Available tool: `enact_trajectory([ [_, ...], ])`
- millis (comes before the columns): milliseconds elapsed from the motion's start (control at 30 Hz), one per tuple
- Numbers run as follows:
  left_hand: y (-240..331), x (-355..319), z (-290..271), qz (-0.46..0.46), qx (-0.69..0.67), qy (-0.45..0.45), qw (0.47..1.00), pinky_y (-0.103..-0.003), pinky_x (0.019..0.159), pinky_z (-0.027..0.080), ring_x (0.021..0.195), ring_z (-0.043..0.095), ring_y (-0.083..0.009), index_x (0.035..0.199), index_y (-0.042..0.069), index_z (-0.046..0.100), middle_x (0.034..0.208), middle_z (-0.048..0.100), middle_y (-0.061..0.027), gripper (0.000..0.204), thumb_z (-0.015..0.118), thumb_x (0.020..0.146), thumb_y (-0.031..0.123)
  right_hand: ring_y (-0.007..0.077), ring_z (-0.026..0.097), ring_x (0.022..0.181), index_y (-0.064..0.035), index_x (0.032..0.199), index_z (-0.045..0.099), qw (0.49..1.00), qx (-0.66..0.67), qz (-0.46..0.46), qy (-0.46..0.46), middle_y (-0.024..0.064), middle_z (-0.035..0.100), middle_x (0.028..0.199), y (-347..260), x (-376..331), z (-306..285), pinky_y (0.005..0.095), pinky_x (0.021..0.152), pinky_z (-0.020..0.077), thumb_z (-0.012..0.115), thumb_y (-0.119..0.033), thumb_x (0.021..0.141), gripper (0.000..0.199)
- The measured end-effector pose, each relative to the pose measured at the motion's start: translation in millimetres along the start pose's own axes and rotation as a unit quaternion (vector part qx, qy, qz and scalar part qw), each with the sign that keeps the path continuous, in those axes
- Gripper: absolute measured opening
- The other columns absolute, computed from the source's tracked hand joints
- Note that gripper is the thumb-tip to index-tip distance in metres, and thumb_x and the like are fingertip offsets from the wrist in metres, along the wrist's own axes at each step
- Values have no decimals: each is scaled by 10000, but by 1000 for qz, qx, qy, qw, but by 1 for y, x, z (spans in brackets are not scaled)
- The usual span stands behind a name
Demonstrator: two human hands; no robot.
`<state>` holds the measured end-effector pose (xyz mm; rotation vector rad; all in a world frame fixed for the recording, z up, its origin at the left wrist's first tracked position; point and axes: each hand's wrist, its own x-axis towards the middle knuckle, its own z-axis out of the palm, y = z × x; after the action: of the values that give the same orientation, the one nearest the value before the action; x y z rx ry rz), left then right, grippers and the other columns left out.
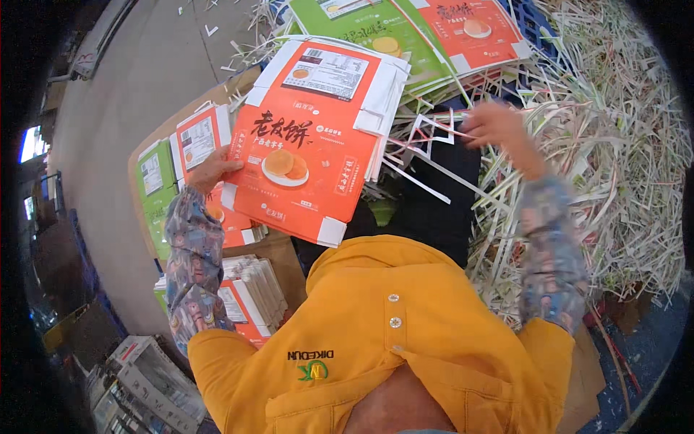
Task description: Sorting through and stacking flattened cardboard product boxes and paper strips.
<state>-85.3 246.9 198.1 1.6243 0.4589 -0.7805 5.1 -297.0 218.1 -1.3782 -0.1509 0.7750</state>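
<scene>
The left hand (211,170) gripped a stack of flat orange die-cut carton blanks (307,145) by its left edge. The right hand (495,123), blurred, fingers closed on white paper trim strips (434,137) beside the stack. Judged step: stripping waste; next requires pulling trim clear.

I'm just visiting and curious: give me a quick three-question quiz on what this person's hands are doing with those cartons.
1. True or false: the left hand holds a stack of flat orange printed cardboard carton blanks.
2. What does the right hand grip?
A. a white paper offcut strip
B. a green carton blank
C. nothing
3. Fill in: the big heap of shredded paper trimmings lies on the person's ____ side.

Key: 1 true; 2 A; 3 right.
</scene>
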Motion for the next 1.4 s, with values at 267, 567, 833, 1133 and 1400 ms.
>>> enact_trajectory([
  [267,-10,9,15,9,11,95,995,-257,735,416,811,527,-149,1002,4,467,907,545,-63,381,600,696,188,101,579,593,-72,1043,491,962,217,153,64,9,594,789,91,56,143,238,507,488,546,-373,786,399],
  [567,-45,41,32,134,175,395,892,-350,575,364,612,465,-179,711,-46,528,692,546,-139,462,489,819,402,85,556,523,-34,957,517,971,219,95,5,24,584,701,108,56,153,200,437,457,520,-259,825,261],
  [833,-34,42,13,76,307,420,851,-376,587,365,573,449,-275,680,-49,519,617,484,-205,559,483,783,500,138,497,509,-25,655,517,984,148,94,-34,45,527,623,75,17,94,238,485,400,459,-217,816,257],
  [1133,-30,23,12,134,323,377,857,-380,558,369,545,459,-288,685,-29,520,597,487,-194,479,520,783,440,287,538,896,56,930,477,876,326,-228,272,203,543,956,6,32,-119,386,818,437,398,-253,872,325],
  [1400,-43,12,40,146,294,380,865,-365,560,367,583,469,-276,709,-22,512,621,488,-186,434,517,798,403,249,572,792,-15,1046,413,962,117,-189,160,211,564,927,4,52,-6,333,713,476,432,-308,863,345],
])
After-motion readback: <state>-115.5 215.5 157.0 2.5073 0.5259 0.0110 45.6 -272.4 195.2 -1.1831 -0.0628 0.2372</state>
